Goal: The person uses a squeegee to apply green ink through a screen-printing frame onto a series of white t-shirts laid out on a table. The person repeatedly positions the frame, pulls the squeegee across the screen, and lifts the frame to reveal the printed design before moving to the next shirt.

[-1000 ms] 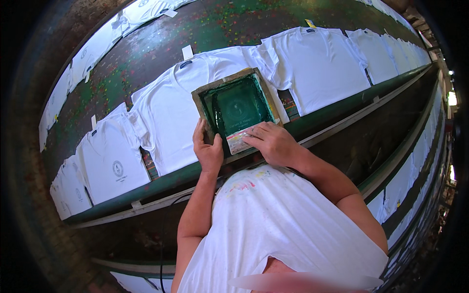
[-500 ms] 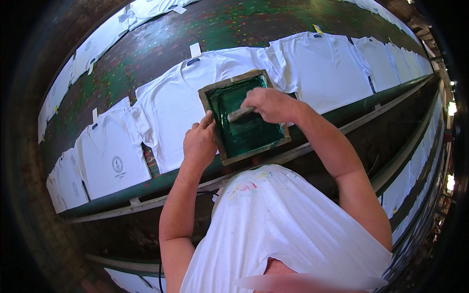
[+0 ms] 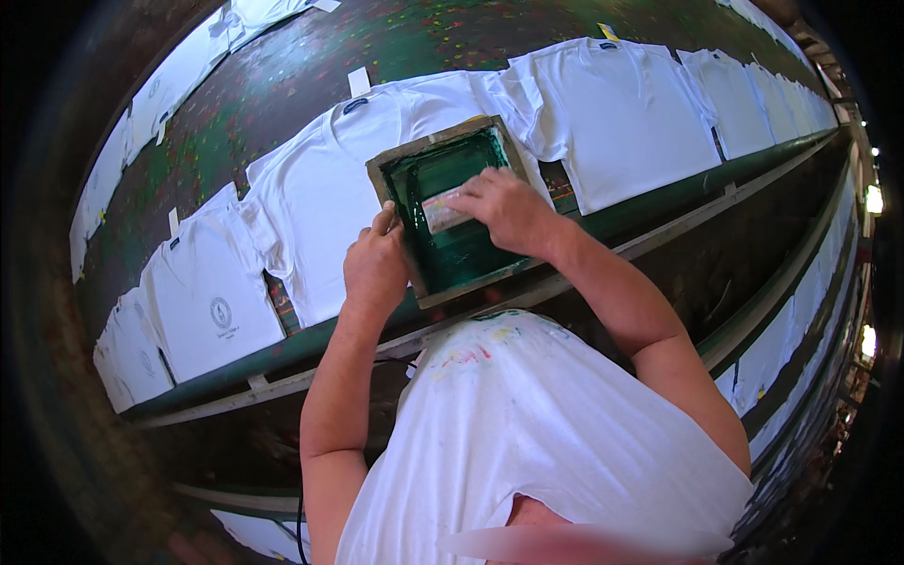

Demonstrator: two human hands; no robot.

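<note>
A wooden screen-printing frame (image 3: 435, 294) with dark green mesh lies over the lower right of a white T-shirt (image 3: 311, 188) on the long table. My left hand (image 3: 375, 264) is closed on the frame's left side, its thumb and a finger at the wooden edge. Inside the frame, my right hand (image 3: 508, 212) grips a squeegee (image 3: 444, 211), whose pale flat side, marked with a red stripe, faces up. The squeegee blade rests on the mesh, tilted. Wet ink glistens along the inner left and upper right edges. The shirt's part beneath the frame is hidden.
To the left lies a white T-shirt with a round dark print (image 3: 221, 313). Another white T-shirt (image 3: 626, 122), with no visible print, lies right of the frame. A rail (image 3: 650, 243) runs along the table's near edge. More shirts lie on the tables beyond and behind.
The right hand has moved slightly left and toward me, and the squeegee has tipped so its flat side shows more. The left hand stays at the frame while the view has shifted slightly.
</note>
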